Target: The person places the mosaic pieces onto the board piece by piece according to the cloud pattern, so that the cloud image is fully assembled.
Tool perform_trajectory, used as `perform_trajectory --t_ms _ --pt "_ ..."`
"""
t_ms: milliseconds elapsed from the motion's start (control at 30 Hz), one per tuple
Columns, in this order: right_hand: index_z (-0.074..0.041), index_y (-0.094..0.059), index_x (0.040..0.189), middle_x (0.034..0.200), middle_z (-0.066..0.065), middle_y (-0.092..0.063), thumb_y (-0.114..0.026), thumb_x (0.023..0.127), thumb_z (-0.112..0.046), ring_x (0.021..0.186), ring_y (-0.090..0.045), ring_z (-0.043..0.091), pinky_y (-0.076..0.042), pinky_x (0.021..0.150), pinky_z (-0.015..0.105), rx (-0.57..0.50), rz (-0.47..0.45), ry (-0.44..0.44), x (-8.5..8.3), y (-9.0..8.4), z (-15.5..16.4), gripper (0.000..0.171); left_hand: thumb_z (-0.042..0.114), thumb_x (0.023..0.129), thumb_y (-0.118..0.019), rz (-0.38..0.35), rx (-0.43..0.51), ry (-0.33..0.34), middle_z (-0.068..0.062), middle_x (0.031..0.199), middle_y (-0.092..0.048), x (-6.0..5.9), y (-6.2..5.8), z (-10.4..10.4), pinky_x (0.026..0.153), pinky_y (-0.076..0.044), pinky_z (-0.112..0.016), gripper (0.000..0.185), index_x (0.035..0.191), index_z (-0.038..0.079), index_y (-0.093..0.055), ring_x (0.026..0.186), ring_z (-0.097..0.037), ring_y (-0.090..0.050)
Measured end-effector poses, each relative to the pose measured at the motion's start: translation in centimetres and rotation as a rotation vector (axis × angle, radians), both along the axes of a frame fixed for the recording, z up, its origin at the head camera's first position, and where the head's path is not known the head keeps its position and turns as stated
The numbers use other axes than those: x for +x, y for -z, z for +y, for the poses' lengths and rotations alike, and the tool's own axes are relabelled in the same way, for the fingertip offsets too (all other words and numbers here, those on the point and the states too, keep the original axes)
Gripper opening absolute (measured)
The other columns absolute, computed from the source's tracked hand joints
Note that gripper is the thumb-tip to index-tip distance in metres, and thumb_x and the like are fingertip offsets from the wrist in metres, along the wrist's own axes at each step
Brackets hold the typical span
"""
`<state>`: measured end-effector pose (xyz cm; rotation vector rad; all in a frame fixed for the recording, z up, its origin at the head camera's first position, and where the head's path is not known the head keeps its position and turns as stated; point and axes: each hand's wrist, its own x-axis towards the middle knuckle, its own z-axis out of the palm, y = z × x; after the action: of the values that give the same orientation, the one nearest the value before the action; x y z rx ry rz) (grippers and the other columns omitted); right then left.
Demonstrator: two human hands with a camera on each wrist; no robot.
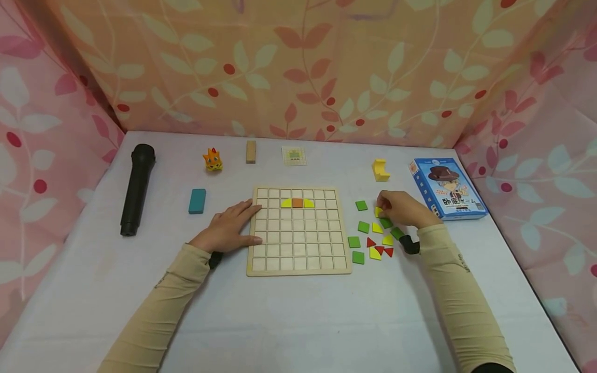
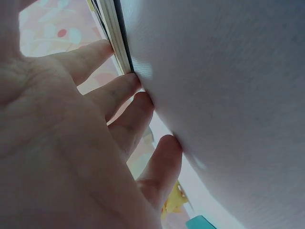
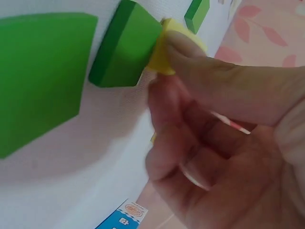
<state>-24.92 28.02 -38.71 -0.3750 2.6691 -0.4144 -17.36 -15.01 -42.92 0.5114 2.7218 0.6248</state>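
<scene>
A wooden grid board (image 1: 298, 252) lies in the middle of the table. In one of its upper rows, an orange square (image 1: 297, 203) sits between two yellow curved-edge pieces (image 1: 286, 203). My left hand (image 1: 228, 228) rests at the board's left edge, fingers spread and touching it. Right of the board, my right hand (image 1: 402, 208) pinches a yellow piece (image 3: 161, 58) between thumb and forefinger, just above the cloth. Green pieces (image 3: 126, 52) lie close beside those fingertips. Several loose green squares (image 1: 363, 227), yellow pieces (image 1: 377, 228) and red triangles (image 1: 370, 242) are scattered below the hand.
A blue game box (image 1: 450, 189) stands right of my right hand, with a yellow block (image 1: 380, 171) behind. Along the back are a patterned card (image 1: 294, 156), a wooden block (image 1: 251, 152) and an orange figurine (image 1: 213, 160). Farther left lie a teal block (image 1: 197, 201) and a black flashlight (image 1: 137, 189).
</scene>
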Motion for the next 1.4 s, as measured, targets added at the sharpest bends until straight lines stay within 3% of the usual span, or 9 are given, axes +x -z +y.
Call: perform_trajectory --t_ms 233,367,500,700,1400 --pt "-0.006 -0.061 0.101 0.092 0.010 -0.061 -0.063 0.091 -0.005 0.085 -0.054 0.024 -0.047 0.074 0.034 -0.063 0.056 -0.018 -0.1 -0.7 -1.3 0.010 0.049 0.085 -0.067 -0.002 0.011 -0.002 -0.014 0.159 -0.018 0.0 -0.2 -0.1 0.101 -0.024 -0.065 0.084 0.152 0.016 -0.028 0.143 -0.040 -0.020" --pt "-0.007 -0.061 0.102 0.096 0.010 -0.062 -0.064 0.091 -0.008 0.088 -0.055 0.025 -0.049 0.077 0.035 -0.142 0.077 0.015 0.2 -1.0 -3.2 0.011 0.049 0.084 -0.068 0.003 0.017 -0.005 -0.014 0.159 -0.019 0.0 -0.3 -0.1 0.100 -0.025 -0.065 0.084 0.151 0.016 -0.029 0.142 -0.040 -0.021" --pt "-0.008 -0.062 0.101 0.096 0.009 -0.063 -0.066 0.091 -0.012 0.087 -0.057 0.024 -0.048 0.076 0.034 -0.252 0.080 0.033 0.6 -0.7 -5.4 0.012 0.050 0.084 -0.069 0.004 0.021 -0.011 -0.013 0.159 -0.019 0.0 -0.3 0.0 0.101 -0.026 -0.065 0.085 0.151 0.017 -0.030 0.142 -0.040 -0.022" --pt "-0.007 -0.063 0.100 0.094 0.007 -0.064 -0.068 0.090 -0.014 0.083 -0.059 0.021 -0.047 0.074 0.033 -0.339 0.060 -0.023 0.7 0.0 -8.0 0.013 0.048 0.083 -0.070 -0.002 0.021 -0.024 -0.013 0.158 -0.020 0.1 -0.6 0.1 0.101 -0.027 -0.064 0.085 0.151 0.016 -0.031 0.142 -0.040 -0.023" --pt "-0.007 -0.065 0.096 0.089 0.005 -0.065 -0.068 0.090 -0.014 0.084 -0.059 0.019 -0.048 0.077 0.034 -0.274 0.065 -0.121 0.9 1.1 -11.7 0.010 0.048 0.083 -0.070 0.008 0.014 -0.027 -0.014 0.158 -0.021 0.2 -0.7 0.1 0.101 -0.028 -0.063 0.085 0.151 0.016 -0.030 0.142 -0.039 -0.024"
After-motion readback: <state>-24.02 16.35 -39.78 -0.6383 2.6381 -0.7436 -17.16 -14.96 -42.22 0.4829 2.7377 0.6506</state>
